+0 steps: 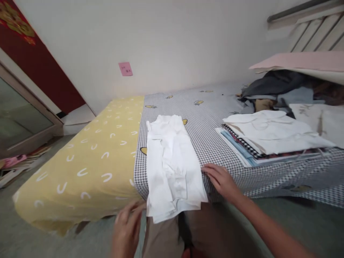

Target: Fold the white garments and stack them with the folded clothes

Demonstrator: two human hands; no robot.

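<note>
A white shirt (pixel 174 161) lies folded lengthwise into a long strip, with its collar toward the wall. Its lower end hangs over the near edge of the bed, above my legs. My right hand (pixel 221 181) pinches the shirt's right side edge with the fingertips, its thumb mostly hidden. At the lower left edge, my left hand (pixel 127 224) is curled with thumb and fingers drawn together at the cloth. It is somewhat blurred, and its exact hold is partly hidden.
Right of the shirt stands a stack of folded clothes (pixel 274 132), with a dark heap of clothes (pixel 276 84) behind it. A yellow cloth (pixel 99 154) and a checked sheet (pixel 204 118) cover the bed. A pink note (pixel 125 68) is on the wall.
</note>
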